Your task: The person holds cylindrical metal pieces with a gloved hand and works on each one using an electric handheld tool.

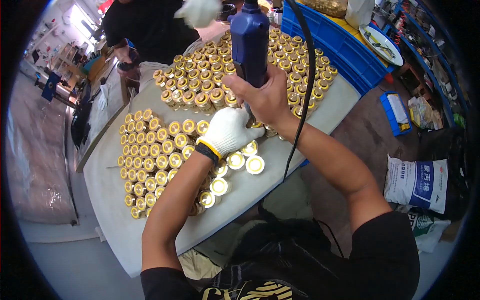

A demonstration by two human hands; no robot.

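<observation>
My right hand [265,97], bare, is wrapped round a dark blue corded power tool [250,45] held upright, its lower end pointing down at the table. My left hand [227,131] wears a white knitted glove with a yellow and black cuff. Its fingers are closed round a brass fitting [256,124] right below the tool, mostly hidden by the hand. Rows of round brass fittings [161,161] stand on the table left of my left hand. A second large group of brass fittings [202,82], with raised centres, stands beyond both hands.
The pale table [112,200] has a blue crate [330,50] at its far right edge. The tool's black cable [306,90] hangs past my right forearm. Across the table stands another person [145,30], one gloved hand blurred. White sacks [417,182] lie at right.
</observation>
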